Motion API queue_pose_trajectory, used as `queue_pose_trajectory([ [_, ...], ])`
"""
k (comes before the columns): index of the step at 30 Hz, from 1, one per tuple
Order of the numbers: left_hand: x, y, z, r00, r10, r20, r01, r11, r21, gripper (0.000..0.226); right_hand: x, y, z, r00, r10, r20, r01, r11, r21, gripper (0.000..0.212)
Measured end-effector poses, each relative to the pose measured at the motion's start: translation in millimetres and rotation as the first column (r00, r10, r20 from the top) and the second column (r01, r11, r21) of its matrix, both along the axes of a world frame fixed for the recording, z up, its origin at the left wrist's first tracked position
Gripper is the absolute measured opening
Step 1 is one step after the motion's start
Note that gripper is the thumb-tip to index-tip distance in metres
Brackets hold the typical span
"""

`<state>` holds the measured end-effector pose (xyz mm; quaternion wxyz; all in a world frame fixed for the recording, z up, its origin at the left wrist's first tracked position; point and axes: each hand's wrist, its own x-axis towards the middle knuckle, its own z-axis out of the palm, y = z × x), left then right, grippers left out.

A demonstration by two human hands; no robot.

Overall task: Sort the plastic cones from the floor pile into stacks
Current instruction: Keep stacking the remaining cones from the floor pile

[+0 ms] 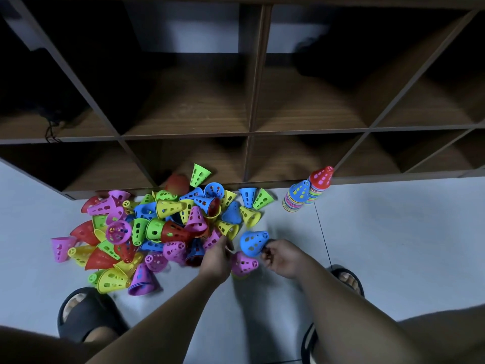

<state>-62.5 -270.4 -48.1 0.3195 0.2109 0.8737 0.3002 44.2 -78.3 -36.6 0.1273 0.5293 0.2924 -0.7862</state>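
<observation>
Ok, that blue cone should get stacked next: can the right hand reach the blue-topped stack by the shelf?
Probably yes. Bare floor lies between the right hand, holding the blue cone, and the blue-topped stack; no loose cone blocks that way.

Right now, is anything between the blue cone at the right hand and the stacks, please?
Nothing visible: bare floor lies between the blue cone and the stacks; the nearest yellow cone sits left of that path.

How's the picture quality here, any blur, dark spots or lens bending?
Head view: the shelf unit compartments sink into shadow, and its boards splay from wide-angle distortion; the left hand looks slightly blurred; the floor shows no glare.
</observation>
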Motion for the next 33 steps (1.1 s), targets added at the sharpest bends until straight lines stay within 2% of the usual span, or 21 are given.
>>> queue_pose_trajectory([
  [4,4.7,-4.6,-10.8,1.0,-0.002,0.01,0.003,0.999,-0.044,0.014,4.2,-6.9,-9.2,0.98,0.189,0.061,-0.192,0.98,0.044,0.028],
  [8,6.7,-4.9,-15.9,1.0,-0.025,-0.016,0.024,0.997,-0.075,0.012,11.5,-10.3,-20.3,0.913,0.38,0.147,-0.398,0.91,0.119,0.029],
  [14,4.6,-4.5,-30.7,0.999,0.036,0.006,-0.035,0.987,-0.154,0.014,12.6,-9.2,-25.1,0.896,0.425,0.128,-0.439,0.892,0.108,0.031],
  [17,3.9,-3.7,-37.0,0.997,0.058,0.058,-0.047,0.983,-0.176,0.018,12.6,-7.5,-32.6,0.87,0.463,0.168,-0.49,0.85,0.195,0.019],
  [21,-2.5,-2.8,-42.2,0.992,0.086,0.087,-0.072,0.985,-0.159,0.033,11.2,-9.6,-37.0,0.838,0.497,0.226,-0.543,0.8,0.255,0.008],
  [25,-14.7,5.7,-38.4,0.991,0.11,0.079,-0.105,0.992,-0.07,0.025,-1.8,-10.0,-44.3,0.883,0.412,0.226,-0.468,0.818,0.336,0.01],
  [29,-26.5,18.4,-39.4,0.983,0.169,0.065,-0.17,0.985,0.008,0.031,-25.4,-2.7,-46.8,0.971,0.192,0.146,-0.237,0.864,0.445,0.015],
  [33,-34.4,29.5,-35.5,0.98,0.181,0.081,-0.185,0.981,0.048,0.037,-50.3,5.4,-41.0,0.986,0.161,0.034,-0.156,0.847,0.508,0.033],
])
